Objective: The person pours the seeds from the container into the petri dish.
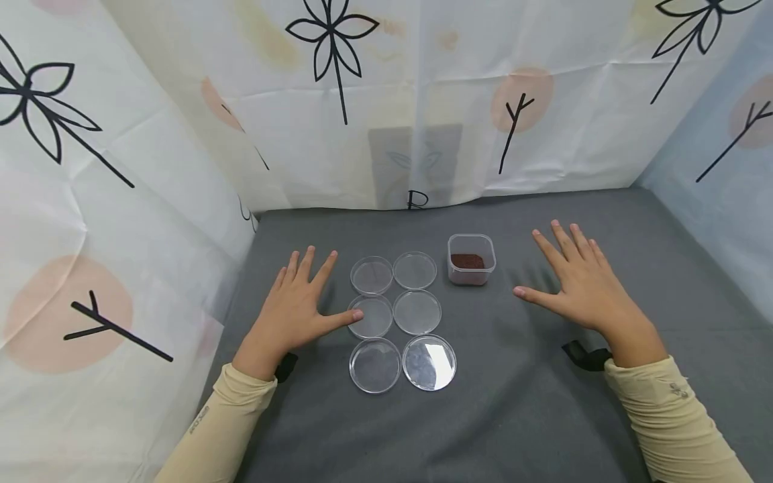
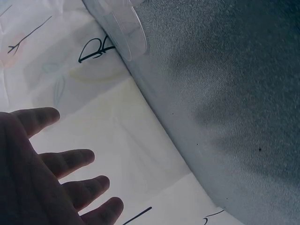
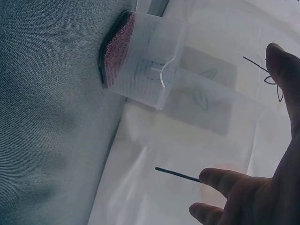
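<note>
Several clear round petri dishes sit in two columns at the middle of the table. My left hand hovers at their left with fingers spread, its thumb overlapping the middle-left dish in the head view. Behind and to the right of the dishes stands a clear square plastic tub without a lid, partly filled with reddish-brown granules. On the tub's right, my right hand is spread out too, its thumb pointing toward the tub. Both hands hold nothing. The right wrist view shows the tub from the side.
A grey cloth covers the table. White fabric walls printed with flowers and twigs rise at the back, left and right. Light glares off the front-right dish. Black straps circle both wrists beside cream sleeves.
</note>
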{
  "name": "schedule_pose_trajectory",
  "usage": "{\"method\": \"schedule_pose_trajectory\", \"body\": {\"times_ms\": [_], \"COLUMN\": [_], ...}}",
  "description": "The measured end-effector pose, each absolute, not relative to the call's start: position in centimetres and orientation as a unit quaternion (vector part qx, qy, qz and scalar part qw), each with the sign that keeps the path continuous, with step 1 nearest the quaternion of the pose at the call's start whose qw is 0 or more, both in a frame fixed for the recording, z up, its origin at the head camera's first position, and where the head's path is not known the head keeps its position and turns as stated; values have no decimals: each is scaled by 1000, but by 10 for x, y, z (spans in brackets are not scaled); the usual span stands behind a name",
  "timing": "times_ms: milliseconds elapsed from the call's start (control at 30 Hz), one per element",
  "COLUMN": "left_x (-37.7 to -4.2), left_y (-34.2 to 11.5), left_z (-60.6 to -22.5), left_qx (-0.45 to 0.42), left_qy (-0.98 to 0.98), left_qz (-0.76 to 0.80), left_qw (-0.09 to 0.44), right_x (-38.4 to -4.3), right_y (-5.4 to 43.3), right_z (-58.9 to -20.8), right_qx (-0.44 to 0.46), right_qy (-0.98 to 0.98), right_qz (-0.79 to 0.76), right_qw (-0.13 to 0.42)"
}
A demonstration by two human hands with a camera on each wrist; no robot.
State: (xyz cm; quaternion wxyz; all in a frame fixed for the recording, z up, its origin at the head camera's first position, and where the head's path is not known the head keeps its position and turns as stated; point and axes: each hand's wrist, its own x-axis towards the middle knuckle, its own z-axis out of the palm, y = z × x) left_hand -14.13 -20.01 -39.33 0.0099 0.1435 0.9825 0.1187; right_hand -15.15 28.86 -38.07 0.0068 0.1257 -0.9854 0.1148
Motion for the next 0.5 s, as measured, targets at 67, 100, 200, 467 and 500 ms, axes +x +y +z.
{"method": "schedule_pose_trajectory", "body": {"times_ms": [67,100,200,467,500], "left_x": [-142,-142,-143,-143,-143], "left_y": [-200,-199,-199,-198,-198], "left_z": [-394,-394,-395,-400,-401], "left_qx": [144,144,142,136,136], "left_qy": [982,982,981,979,979], "left_qz": [123,125,132,149,152], "left_qw": [9,7,5,12,13], "right_x": [-152,-152,-153,-155,-156], "right_y": [288,288,288,286,286], "right_z": [-382,-383,-385,-389,-389], "right_qx": [125,124,122,120,120], "right_qy": [-985,-986,-986,-985,-985], "right_qz": [115,115,114,120,121], "right_qw": [9,10,10,4,4]}}
